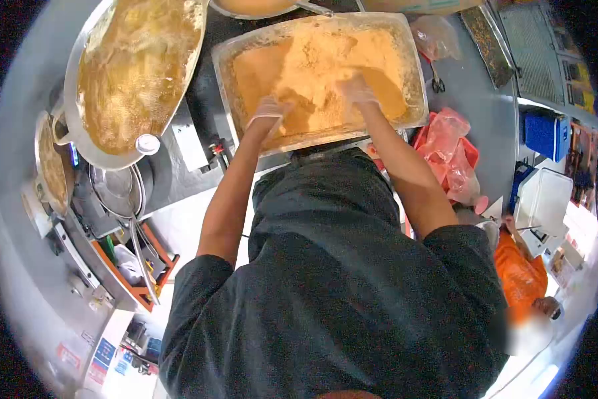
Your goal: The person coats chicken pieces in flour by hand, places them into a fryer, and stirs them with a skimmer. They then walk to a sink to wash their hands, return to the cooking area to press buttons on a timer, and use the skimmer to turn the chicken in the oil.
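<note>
A large clear tub (220, 80) holds a deep layer of orange-tan powder (312, 53). At the tub's front left, my left hand (271, 110) wears a thin clear glove and is partly down in the powder. My right hand (358, 91), gloved the same way, touches the powder right of the middle. Motion smears the fingers of both hands, and powder hides part of them, so their grip does not show.
Left of the tub is a big pan of bubbling oil (132, 80), with a strainer (116, 189) below. Red plastic bags (448, 143), scissors (437, 81) and a mesh-like tray (488, 43) lie right. A person in orange (521, 272) is at the far right.
</note>
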Available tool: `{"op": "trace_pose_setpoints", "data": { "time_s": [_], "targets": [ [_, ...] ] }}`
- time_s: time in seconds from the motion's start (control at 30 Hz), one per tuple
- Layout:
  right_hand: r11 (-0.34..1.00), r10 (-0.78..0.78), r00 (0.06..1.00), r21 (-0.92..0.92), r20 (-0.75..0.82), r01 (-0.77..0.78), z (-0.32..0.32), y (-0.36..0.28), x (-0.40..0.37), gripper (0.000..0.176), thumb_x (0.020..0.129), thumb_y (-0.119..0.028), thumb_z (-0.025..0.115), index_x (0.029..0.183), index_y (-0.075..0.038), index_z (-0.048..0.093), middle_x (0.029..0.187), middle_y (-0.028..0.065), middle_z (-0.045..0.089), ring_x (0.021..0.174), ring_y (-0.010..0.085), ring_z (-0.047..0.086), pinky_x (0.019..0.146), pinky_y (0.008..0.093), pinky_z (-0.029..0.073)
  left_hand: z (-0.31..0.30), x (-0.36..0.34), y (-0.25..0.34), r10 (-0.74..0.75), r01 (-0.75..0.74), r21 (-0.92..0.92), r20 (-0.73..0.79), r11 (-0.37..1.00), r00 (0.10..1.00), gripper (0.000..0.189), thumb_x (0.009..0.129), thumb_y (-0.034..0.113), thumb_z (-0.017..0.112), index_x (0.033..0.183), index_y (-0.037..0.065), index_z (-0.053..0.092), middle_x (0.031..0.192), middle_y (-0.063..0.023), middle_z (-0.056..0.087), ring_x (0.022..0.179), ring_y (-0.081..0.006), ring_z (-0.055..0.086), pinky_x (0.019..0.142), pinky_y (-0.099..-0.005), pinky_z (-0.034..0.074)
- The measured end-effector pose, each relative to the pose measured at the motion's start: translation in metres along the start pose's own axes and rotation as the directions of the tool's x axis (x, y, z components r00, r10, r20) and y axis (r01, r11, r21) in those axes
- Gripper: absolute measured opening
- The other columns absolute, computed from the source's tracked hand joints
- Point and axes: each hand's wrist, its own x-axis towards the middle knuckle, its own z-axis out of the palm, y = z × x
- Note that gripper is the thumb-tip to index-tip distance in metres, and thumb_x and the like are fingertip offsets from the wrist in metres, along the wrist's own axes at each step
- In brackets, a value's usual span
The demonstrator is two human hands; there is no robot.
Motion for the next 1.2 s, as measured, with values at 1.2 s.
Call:
{"op": "trace_pose_setpoints", "data": {
  "time_s": [1.2],
  "targets": [
    [0.705,-0.372,0.928,-0.657,-0.02,0.268,-0.064,0.063,-0.001,0.028,0.091,-0.023,0.062,0.113,-0.005,0.064,0.102,0.018,0.07,0.096,0.0377,0.069,0.085,0.0465,0.053,-0.034,-0.128,0.055,0.593,-0.359,0.581,-0.281,0.731,0.754,0.023,0.094,0.017,0.058,0.114,0.009,0.065,0.111,-0.0141,0.067,0.093,-0.0337,0.067,0.079,-0.0449,0.055]
  ]
}}
